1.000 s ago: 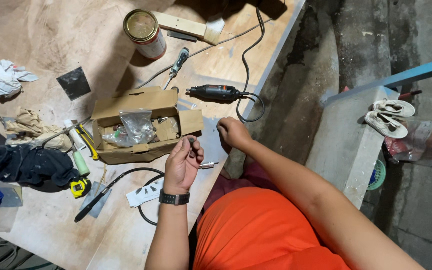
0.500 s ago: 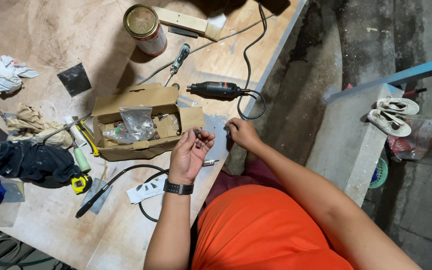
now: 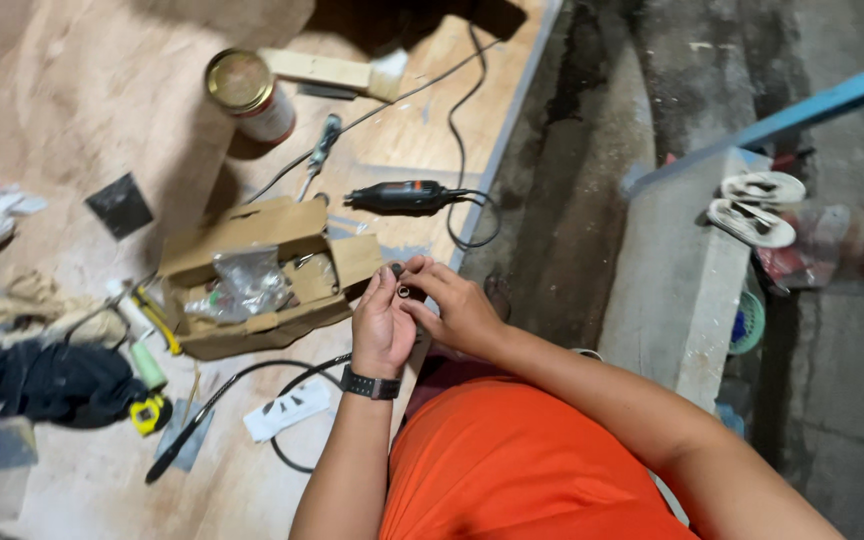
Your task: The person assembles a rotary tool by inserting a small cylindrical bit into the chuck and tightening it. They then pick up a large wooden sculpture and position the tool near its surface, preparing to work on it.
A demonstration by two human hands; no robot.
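Near the middle of the frame, the left hand point(image 3: 382, 325) and right hand point(image 3: 452, 305) pinch a tiny dark part point(image 3: 404, 292) between closed fingertips, right over the board's edge point(image 3: 497, 160), so one slip could drop it onto the dark floor point(image 3: 572, 200).

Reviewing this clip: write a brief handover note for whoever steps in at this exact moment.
Left hand and right hand: together at the board's edge, fingertips pinching one small dark part; too small to identify.
Things: open cardboard box with plastic bags sits just left of the hands; corded rotary tool lies untouched beyond them; screwdriver and tin can farther off.
Done: part is in hand.
Left: whatever fitting follows; the tool is not picked up yet.
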